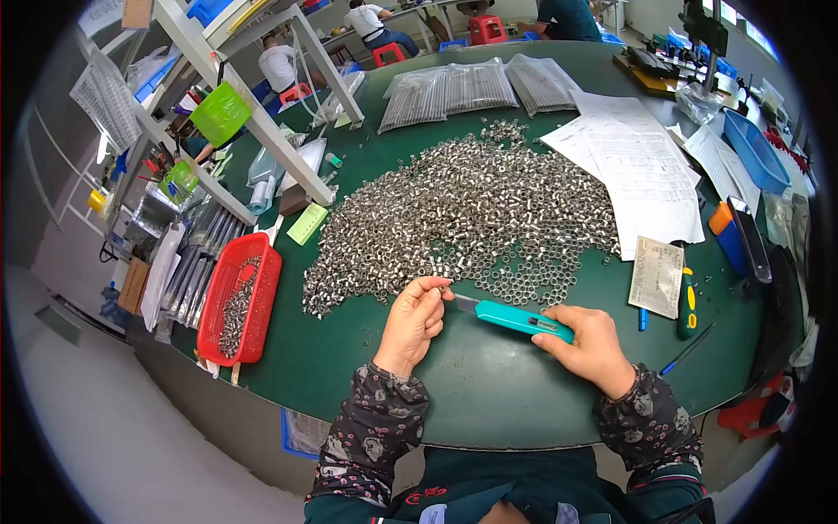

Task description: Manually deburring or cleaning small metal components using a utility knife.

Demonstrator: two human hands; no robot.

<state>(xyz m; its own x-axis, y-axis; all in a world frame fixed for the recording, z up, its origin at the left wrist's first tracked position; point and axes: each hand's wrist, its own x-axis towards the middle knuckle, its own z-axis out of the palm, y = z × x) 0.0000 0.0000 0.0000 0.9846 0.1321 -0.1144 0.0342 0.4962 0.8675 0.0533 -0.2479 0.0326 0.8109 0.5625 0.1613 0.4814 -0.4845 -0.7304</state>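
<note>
In my right hand (587, 342) is a teal utility knife (522, 320), its blade out and pointing left. The blade's tip is close to the fingers of my left hand (413, 320), which are pinched together. A small metal ring seems to sit between the left thumb and forefinger, mostly hidden by the fingertips. Just beyond both hands spreads a wide heap of small silvery metal rings (463, 196); at its near right they lie in a single layer. To the left stands a red plastic basket (272, 293) with more small metal pieces in it.
Bagged metal rods (471, 86) lie behind the heap. Paper sheets (642, 166), a green-yellow screwdriver (688, 301), a pen (687, 349) and a phone (749, 240) are on the right, near a blue tray (756, 150). A shelf frame (249, 109) rises at left. People sit farther back.
</note>
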